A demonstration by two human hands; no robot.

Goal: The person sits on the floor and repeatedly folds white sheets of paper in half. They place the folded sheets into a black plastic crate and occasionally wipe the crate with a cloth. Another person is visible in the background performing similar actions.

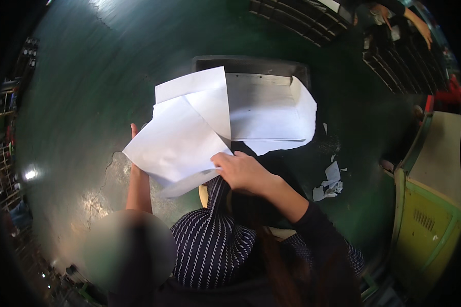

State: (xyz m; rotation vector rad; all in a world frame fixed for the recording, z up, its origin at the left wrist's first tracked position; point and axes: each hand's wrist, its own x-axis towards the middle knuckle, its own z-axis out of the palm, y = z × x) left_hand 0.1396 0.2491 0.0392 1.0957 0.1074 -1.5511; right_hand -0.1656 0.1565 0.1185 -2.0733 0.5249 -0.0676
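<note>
Spanning both hands, white paper sheets

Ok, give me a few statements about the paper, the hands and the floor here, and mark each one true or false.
1. Both hands hold the same bundle of white sheets. True: the right hand grips its lower right edge, and the left hand shows at its left edge.
2. The floor is bright red. False: it is dark green, with a worn, cracked patch.
3. Torn paper scraps lie on the floor to the person's right. True.
4. The dark tray ahead is bare. False: a stack of white paper lies in it.
5. The yellow-green cabinet stands on the left. False: it is at the right edge.
</note>
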